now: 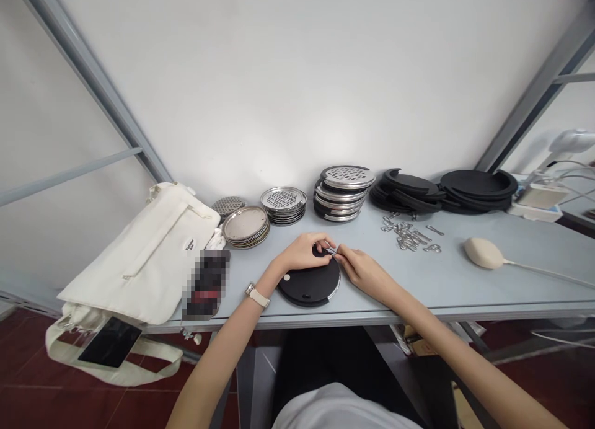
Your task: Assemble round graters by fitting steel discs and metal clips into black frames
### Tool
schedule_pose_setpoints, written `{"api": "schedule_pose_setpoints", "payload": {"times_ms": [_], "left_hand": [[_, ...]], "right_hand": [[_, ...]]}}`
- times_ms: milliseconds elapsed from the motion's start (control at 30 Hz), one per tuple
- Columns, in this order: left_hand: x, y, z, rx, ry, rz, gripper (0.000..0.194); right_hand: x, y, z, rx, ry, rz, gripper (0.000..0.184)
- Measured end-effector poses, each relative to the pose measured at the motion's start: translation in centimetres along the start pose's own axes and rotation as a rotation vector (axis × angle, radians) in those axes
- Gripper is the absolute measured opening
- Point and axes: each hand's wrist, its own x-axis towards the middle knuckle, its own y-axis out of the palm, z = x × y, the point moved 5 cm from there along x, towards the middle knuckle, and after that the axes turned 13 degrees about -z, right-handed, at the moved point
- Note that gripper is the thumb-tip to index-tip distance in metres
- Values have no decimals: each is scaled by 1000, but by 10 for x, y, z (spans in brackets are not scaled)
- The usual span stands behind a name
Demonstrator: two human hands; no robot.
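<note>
Pale grey bench top (437, 280) under a white wall (297, 75) carried the work: the fingertips (340, 250) of the left hand (302, 252) and right hand (361, 269) were closed in a pinch on a small metal piece (331, 250) at the rim of a black round disc (309, 285), which lay flat near the bench's front edge. A weak pinch could have let the piece slip or spring away, and a careless nudge could have sent the disc over that edge. Further out, a dropped piece could have been lost among the loose metal clips (406, 235), beside stacks of perforated steel plates (341, 193) and black rings (409, 190).
</note>
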Motion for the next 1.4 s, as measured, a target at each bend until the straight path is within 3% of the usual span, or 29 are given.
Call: {"api": "schedule_pose_setpoints", "payload": {"times_ms": [500, 1400], "left_hand": [[0, -1, -3, 4, 61, -5, 25], [0, 0, -2, -9, 31, -1, 25]], "right_hand": [[0, 1, -1, 11, 12, 6, 19], [0, -1, 2, 29, -3, 14, 19]]}}
